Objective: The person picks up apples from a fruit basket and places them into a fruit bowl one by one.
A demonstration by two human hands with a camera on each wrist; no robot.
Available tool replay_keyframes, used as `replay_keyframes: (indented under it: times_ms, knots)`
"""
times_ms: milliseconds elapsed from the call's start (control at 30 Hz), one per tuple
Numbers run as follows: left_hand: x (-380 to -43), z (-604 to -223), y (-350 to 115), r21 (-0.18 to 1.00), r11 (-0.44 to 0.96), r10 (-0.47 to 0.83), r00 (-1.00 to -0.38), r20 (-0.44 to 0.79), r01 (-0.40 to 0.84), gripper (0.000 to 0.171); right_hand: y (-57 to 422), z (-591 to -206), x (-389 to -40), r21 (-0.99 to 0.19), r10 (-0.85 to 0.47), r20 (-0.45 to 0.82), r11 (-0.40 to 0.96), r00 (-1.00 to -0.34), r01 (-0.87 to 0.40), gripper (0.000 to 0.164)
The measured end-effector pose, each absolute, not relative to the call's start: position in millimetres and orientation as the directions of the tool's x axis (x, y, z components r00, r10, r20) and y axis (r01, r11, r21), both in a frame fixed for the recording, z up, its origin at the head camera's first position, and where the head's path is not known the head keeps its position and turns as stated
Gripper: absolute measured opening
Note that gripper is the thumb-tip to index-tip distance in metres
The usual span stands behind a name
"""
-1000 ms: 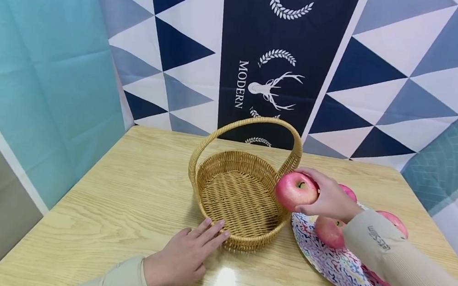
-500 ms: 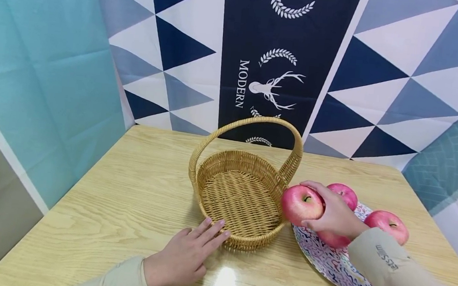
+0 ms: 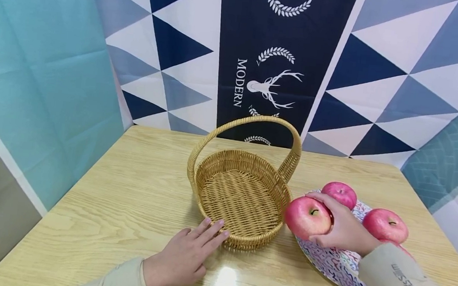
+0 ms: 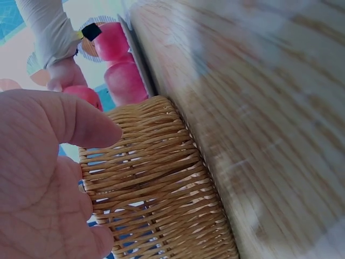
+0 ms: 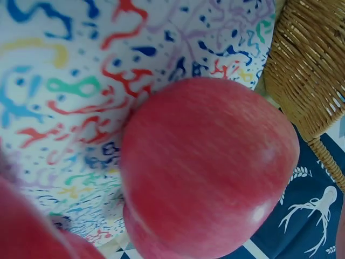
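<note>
My right hand [image 3: 347, 228] grips a pinkish-red apple [image 3: 307, 218] by its side, stem facing up. It holds the apple over the left edge of a colourfully patterned plate [image 3: 337, 268], close to the basket's right side. The wicker basket [image 3: 244, 204] stands upright with its tall handle arched over it, and its bare woven floor shows. With fingers extended, my left hand [image 3: 180, 260] rests its fingertips on the front rim. In the left wrist view, its thumb [image 4: 89, 121] lies beside the woven wall [image 4: 151, 178]. A large apple [image 5: 210, 167] fills the right wrist view's middle.
More apples sit on the plate: one at the back [image 3: 340, 194], another to the right [image 3: 386, 225], and one partly hidden behind the right sleeve. A patterned cloth backdrop [image 3: 182, 65] rises behind the wooden table [image 3: 124, 197], and a pale-blue panel [image 3: 49, 75] borders its left.
My right hand has drawn the apple right and nearer to me, from the basket's right rim to over the plate's left edge. The left hand and basket stay put.
</note>
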State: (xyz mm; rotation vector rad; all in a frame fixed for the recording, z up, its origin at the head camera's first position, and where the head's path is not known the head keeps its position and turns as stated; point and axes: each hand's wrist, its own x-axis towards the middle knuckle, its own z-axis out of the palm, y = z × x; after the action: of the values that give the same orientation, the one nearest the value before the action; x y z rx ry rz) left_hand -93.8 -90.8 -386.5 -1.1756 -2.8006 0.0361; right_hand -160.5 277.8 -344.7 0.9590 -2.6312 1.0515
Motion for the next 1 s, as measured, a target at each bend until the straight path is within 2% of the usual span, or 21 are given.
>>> replay_keyframes:
  times_ms: [133, 367, 533, 800, 1000]
  knots:
    - [-93.9, -386.1, -91.5, -0.053, 0.704, 0.711, -0.700, 0.068, 0.709, 0.073, 281.8, -350.0, -151.1, -0.615, -0.481, 0.328, 0.544, -0.813, -0.571, 0.084]
    - [-93.6, -384.2, -90.6, -0.039, 0.700, 0.714, -0.696, 0.074, 0.713, 0.073, 290.4, -359.5, -134.3, -0.572, -0.479, 0.318, 0.591, -0.818, -0.568, 0.082]
    - [-94.1, -385.7, -90.0, -0.045, 0.700, 0.714, -0.696, 0.079, 0.713, 0.073, 297.4, -365.9, -124.6, -0.602, -0.456, 0.345, 0.563, -0.820, -0.566, 0.084]
    - [-95.7, -384.7, -90.9, -0.035, 0.692, 0.722, -0.688, 0.074, 0.721, 0.073, 302.6, -380.2, -99.5, -0.521, -0.225, 0.316, 0.771, -0.922, -0.366, 0.090]
    - [-96.0, -383.6, -90.9, -0.023, 0.687, 0.725, -0.684, 0.083, 0.726, 0.071, 305.5, -386.8, -93.3, -0.484, -0.190, 0.300, 0.814, -0.935, -0.320, 0.086]
